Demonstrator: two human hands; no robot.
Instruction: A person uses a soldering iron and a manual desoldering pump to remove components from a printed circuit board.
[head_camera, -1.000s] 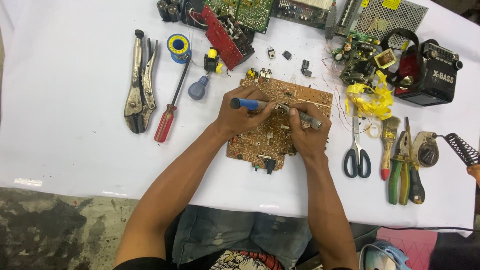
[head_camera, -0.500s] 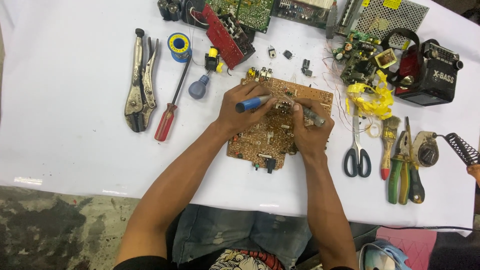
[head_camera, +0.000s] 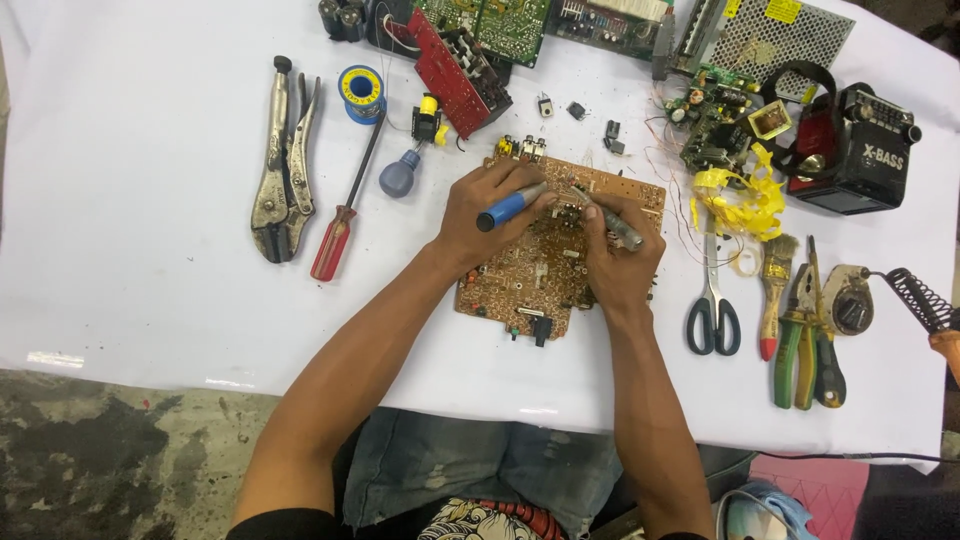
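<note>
Here, at the centre of the frame, a brown circuit board (head_camera: 548, 270) studded with small components lies flat on a white table (head_camera: 130, 160). The left hand (head_camera: 485, 215) has its fingers curled tight around a blue-handled tool (head_camera: 508, 206); the right hand (head_camera: 618, 262) pinches a slim grey metal tool (head_camera: 612, 220), both tips meeting on the board's upper edge. Since half a second ago the blue handle has tilted slightly, the hands otherwise unmoved. To the upper left lie steel locking pliers (head_camera: 278, 165), a red-handled screwdriver (head_camera: 345, 205) and a blue solder spool (head_camera: 361, 90); black-handled scissors (head_camera: 712, 300) rest to the right.
</note>
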